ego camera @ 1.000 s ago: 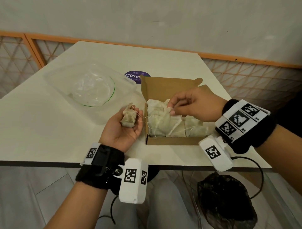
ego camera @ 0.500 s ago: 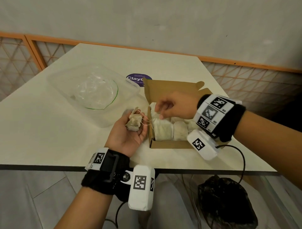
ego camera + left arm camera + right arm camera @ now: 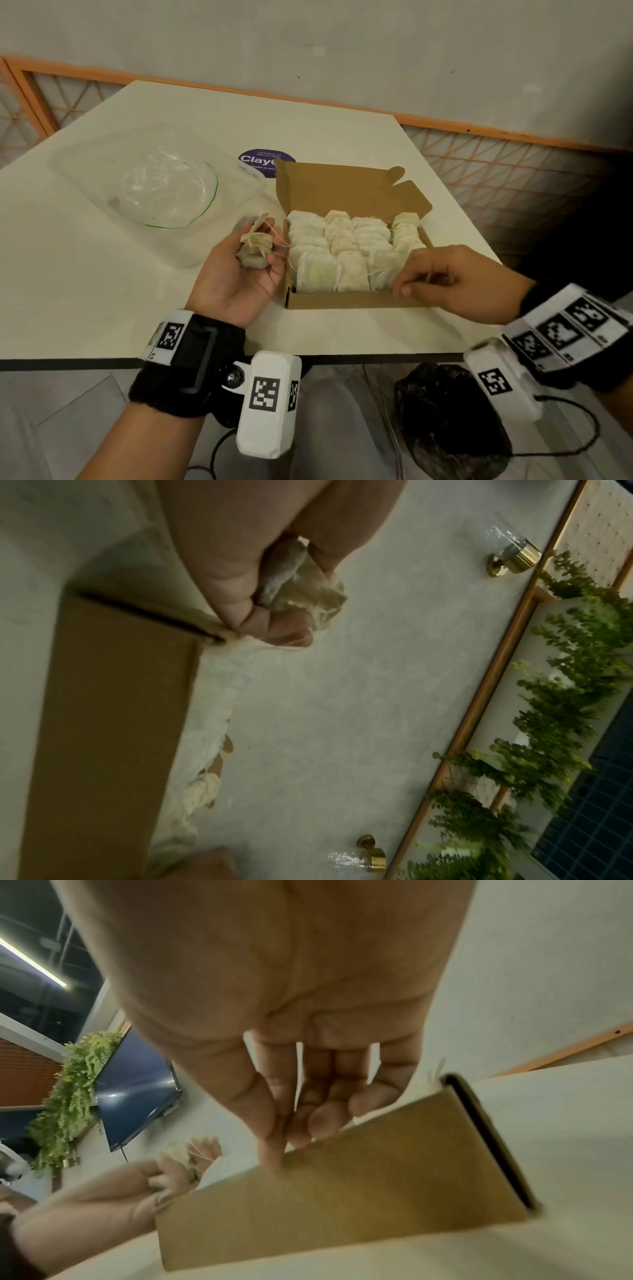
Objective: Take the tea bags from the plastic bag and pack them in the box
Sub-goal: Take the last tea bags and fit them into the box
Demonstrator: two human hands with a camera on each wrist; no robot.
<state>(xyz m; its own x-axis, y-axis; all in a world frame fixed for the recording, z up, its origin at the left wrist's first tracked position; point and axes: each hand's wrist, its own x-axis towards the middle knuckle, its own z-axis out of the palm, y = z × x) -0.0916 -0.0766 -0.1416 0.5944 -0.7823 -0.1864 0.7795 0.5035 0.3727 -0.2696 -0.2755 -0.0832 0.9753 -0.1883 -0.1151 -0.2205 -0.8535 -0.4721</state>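
Observation:
An open brown cardboard box [image 3: 342,300] lies on the table, filled with rows of pale tea bags [image 3: 342,246]. My left hand [image 3: 255,275] is palm up just left of the box and grips one crumpled tea bag [image 3: 254,250] with loose strings; the left wrist view shows that tea bag [image 3: 301,588] in my curled fingers. My right hand [image 3: 411,282] is at the box's front right corner. In the right wrist view its thumb [image 3: 272,1161] lies on the outside of the box wall [image 3: 342,1191], with the fingers curled over the rim. The clear plastic bag [image 3: 168,195] with a green seal lies at the left.
The plastic bag rests on a clear plastic tub [image 3: 236,192] left of the box. A purple round sticker [image 3: 265,161] lies behind the box. The table's front edge [image 3: 68,362] is near my wrists. A black bag [image 3: 448,421] sits on the floor below.
My right hand left the tea bags at the box's far left and moved to its front right corner. The tea bags now lie in uncovered rows. The left hand kept its tea bag.

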